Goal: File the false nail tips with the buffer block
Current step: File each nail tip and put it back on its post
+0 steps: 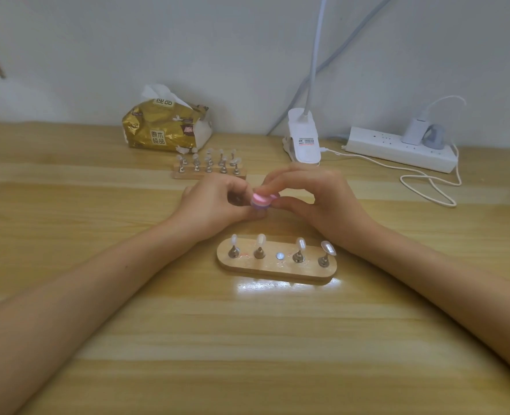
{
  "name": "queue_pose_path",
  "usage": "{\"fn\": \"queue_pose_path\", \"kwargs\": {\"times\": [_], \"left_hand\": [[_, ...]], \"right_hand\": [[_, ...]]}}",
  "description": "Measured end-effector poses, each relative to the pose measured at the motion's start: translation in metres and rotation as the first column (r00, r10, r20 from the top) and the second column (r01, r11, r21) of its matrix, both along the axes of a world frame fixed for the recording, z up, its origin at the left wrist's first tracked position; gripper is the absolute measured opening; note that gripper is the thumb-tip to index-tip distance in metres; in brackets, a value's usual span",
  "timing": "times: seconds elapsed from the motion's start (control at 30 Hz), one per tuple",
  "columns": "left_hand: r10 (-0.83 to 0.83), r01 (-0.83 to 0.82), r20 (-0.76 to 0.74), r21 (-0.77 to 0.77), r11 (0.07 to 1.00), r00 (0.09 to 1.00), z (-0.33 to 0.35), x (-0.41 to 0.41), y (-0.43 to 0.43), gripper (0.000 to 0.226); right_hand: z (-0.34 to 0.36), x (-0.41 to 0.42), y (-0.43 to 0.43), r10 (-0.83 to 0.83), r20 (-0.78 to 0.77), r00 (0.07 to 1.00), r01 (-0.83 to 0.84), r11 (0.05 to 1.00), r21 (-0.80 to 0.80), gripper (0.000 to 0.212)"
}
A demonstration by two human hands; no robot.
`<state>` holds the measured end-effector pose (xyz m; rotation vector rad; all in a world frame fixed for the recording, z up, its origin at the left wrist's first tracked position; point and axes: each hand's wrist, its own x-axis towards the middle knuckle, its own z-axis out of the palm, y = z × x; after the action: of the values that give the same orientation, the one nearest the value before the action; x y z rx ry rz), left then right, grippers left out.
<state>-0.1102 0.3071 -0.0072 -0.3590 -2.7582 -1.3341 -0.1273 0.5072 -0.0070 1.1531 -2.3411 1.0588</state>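
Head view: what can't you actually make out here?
- What the left hand grips: hidden in the head view by its own curled fingers and the buffer block.
- The buffer block's shape: blurred, mostly covered by the right hand grip.
- Tips on the far stand: too small and blurred in the head view.

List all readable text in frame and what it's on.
"原木纯品": front label of the gold tissue pack.
"纯品": label on the same pack's top edge.
Dark red patch on the pack's side: blurred, unreadable.
Sticker on the white clip lamp base: print too small to read.
Power strip: no readable marking.
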Motion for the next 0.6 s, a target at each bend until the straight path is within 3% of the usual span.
{"fn": "queue_pose_path", "kwargs": {"times": [0.3,0.43,0.53,0.6], "left_hand": [[0.04,-0.041,0.015,0.03,0.999,0.999,0.002,0.0008,0.0019,0.01],[0.03,-0.031,0.026,0.04,0.999,0.999,0.0015,0.0011,0.0016,0.018],[0.038,-0.039,0.021,0.039,0.998,0.999,0.0012,0.0007,0.0014,0.012],[0.031,-0.032,0.024,0.044,0.999,0.999,0.0015,0.0012,0.001,0.014]], "right_hand": [[0.0013,0.0005,0.0017,-0.043,0.064,0.997,0.045,0.998,-0.033,0.019],[0.0001,0.0038,-0.0019,0.028,-0.041,0.999,-0.027,1.0,0.004,0.02],[0.0018,0.0008,0.0002,-0.032,0.05,0.998,0.034,0.999,-0.029,0.019],[0.0011,0.0032,-0.0006,0.02,-0.012,1.0,-0.02,1.0,0.002,0.02]]}}
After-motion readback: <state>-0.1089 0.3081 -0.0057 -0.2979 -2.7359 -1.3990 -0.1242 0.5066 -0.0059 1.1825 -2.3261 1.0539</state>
